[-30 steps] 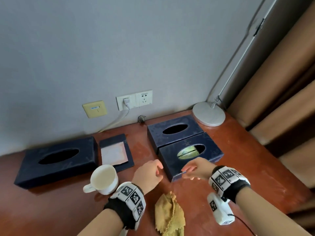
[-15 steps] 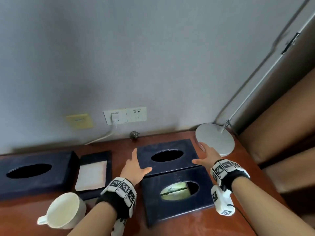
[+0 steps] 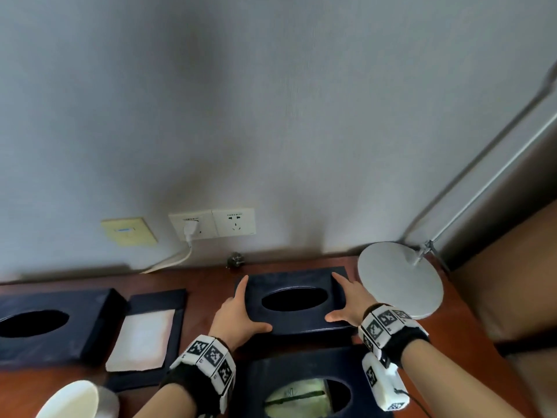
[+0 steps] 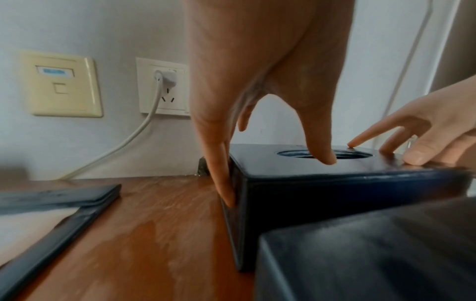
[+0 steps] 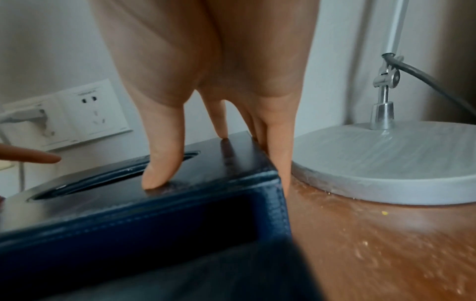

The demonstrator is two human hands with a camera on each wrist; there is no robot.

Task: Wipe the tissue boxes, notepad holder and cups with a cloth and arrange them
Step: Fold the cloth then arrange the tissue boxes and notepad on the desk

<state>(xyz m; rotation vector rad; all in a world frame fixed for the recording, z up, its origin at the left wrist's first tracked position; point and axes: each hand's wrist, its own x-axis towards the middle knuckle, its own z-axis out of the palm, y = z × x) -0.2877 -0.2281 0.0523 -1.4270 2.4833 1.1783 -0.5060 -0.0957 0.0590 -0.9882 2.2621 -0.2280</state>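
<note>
A dark blue tissue box (image 3: 301,322) with an empty oval opening stands near the wall. My left hand (image 3: 247,306) is at its left end, fingers (image 4: 221,173) straight down the side and thumb on top. My right hand (image 3: 342,297) mirrors it at the right end, fingers (image 5: 280,154) flat against the side. I cannot tell whether the box is off the table. A second box (image 3: 271,375), with a green pack showing inside, lies nearer. A third box (image 3: 75,336), the notepad holder (image 3: 156,300) and a white cup (image 3: 72,401) are to the left. The cloth is out of view.
A round grey lamp base (image 3: 401,279) sits right beside the held box, its pole slanting up to the right. Wall sockets (image 3: 211,223) with a plugged white cable are behind. A brown curtain hangs past the table's right edge.
Both hands left the near box and reached back. They now clasp the two ends of the far box, and the view has tipped up toward the wall.
</note>
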